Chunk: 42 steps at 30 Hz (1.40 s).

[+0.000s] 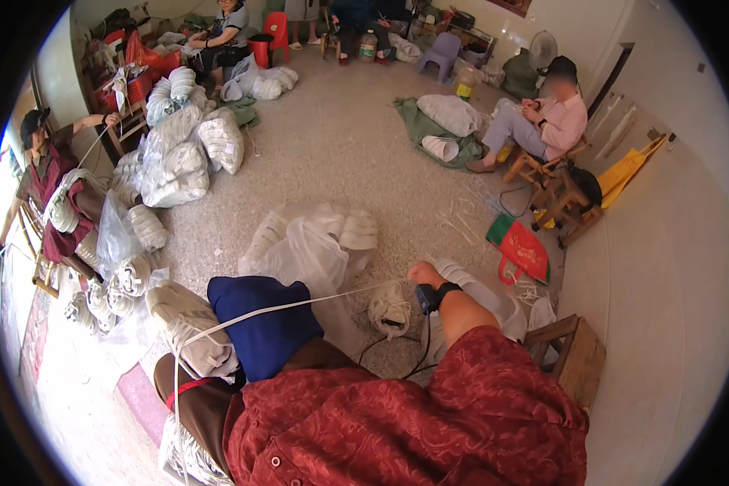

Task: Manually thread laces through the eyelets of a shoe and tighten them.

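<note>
My right hand point(423, 274) is stretched out ahead of me, its fingers closed on a white cord point(300, 303). From that hand the cord runs left over the blue cloth point(263, 324) on my knee, then drops along my left side to the lower edge. My left hand is outside the picture. Below the cord, a small round coil of white cord point(390, 309) sits on the floor near my right hand. A large bundle of white cord point(188, 324) lies beside my left knee. My right wrist wears a black band with a small device point(431, 297).
Bagged white coils point(312, 239) lie ahead on the floor, with more piled at left point(178, 162). A wooden stool point(571, 356) stands at my right, near a red and green bag point(520, 247). Seated people work at left point(57, 186), right point(543, 117) and the back.
</note>
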Available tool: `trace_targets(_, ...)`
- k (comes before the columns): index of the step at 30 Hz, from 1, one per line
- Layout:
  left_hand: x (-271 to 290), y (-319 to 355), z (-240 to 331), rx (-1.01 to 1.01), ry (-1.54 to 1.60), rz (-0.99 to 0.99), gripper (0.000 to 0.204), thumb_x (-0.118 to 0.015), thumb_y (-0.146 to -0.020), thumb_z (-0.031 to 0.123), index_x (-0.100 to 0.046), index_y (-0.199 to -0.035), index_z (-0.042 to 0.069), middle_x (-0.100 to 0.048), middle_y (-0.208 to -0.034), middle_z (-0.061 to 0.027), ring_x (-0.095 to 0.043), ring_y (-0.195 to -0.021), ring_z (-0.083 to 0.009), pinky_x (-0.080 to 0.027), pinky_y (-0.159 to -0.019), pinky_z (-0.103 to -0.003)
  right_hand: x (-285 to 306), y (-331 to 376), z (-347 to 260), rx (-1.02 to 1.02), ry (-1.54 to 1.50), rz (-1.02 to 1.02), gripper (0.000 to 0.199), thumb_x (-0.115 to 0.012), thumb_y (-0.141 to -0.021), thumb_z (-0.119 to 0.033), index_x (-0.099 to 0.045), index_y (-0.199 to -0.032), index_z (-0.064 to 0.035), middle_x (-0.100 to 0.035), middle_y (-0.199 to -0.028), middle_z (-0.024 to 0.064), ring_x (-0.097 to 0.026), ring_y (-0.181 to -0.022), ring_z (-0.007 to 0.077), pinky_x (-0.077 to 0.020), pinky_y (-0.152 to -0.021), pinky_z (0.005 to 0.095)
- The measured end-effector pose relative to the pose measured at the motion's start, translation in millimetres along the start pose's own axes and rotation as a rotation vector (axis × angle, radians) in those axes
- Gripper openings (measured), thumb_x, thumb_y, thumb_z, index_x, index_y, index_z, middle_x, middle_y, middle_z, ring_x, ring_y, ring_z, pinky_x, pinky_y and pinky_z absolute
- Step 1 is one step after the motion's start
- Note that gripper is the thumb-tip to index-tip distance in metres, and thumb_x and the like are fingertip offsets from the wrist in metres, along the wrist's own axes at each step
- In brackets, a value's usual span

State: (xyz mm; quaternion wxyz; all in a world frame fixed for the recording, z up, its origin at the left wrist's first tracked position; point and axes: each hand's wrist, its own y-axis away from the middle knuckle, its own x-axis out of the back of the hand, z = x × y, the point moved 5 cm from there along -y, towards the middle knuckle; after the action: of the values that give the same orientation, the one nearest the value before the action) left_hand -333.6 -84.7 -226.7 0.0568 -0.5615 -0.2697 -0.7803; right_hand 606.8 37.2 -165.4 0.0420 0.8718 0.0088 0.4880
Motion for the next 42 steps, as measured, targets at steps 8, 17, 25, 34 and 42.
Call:
trace_targets(8,1,146,-104,0.165,0.26,-0.051,0.037,-0.056,-0.085,0.04,-0.06,-0.065,0.009,-0.052,-0.048,-0.0056,-0.049,-0.038,-0.016,-0.04,-0.039,-0.032,-46,-64,-202,-0.158,-0.633,-0.567,0.008,-0.068,-0.072,-0.009,-0.062,-0.07,-0.003,-0.059,-0.059,0.0057,-0.056,-0.05,0.0119,-0.0434,-0.046,0.0227)
trace_targets(17,140,119,305,-0.317,1.14,-0.541,0.012,-0.062,-0.084,0.017,-0.061,-0.086,0.005,-0.06,-0.069,-0.001,-0.054,-0.057,-0.0085,-0.044,-0.054,-0.02,-106,-79,-489,0.812,-0.235,-0.701,0.009,-0.065,-0.07,-0.004,-0.058,-0.067,0.0,-0.058,-0.066,0.0076,-0.057,-0.061,0.0135,-0.0438,-0.054,0.0272)
trace_targets(25,125,53,323,-0.286,1.246,-0.19,0.009,-0.063,-0.082,0.013,-0.062,-0.081,0.004,-0.059,-0.071,0.0029,-0.05,-0.06,-0.0039,-0.041,-0.057,-0.019,-113,-95,-507,0.634,-0.621,-0.185,0.017,-0.068,-0.066,-0.002,-0.051,-0.064,0.0032,-0.05,-0.072,0.0108,-0.049,-0.06,0.0201,-0.0402,-0.056,0.0308)
trace_targets(34,122,53,330,-0.355,1.201,-0.146,0.007,-0.061,-0.081,0.01,-0.063,-0.08,0.003,-0.057,-0.068,0.0049,-0.046,-0.058,-0.0024,-0.038,-0.055,-0.018,-127,-88,-492,0.611,-0.533,0.158,0.019,-0.066,-0.067,-0.011,-0.049,-0.062,-0.0032,-0.054,-0.069,0.0159,-0.054,-0.07,0.0352,-0.0433,-0.062,0.0425)
trace_targets(42,126,59,332,-0.333,1.165,-0.112,0.015,-0.059,-0.085,0.012,-0.057,-0.072,0.006,-0.05,-0.062,0.0065,-0.042,-0.053,-0.0013,-0.035,-0.049,-0.017,-140,-80,-514,0.594,-0.351,0.096,0.012,-0.061,-0.067,-0.01,-0.051,-0.065,-0.0039,-0.056,-0.067,0.016,-0.058,-0.069,0.0345,-0.0458,-0.061,0.0437)
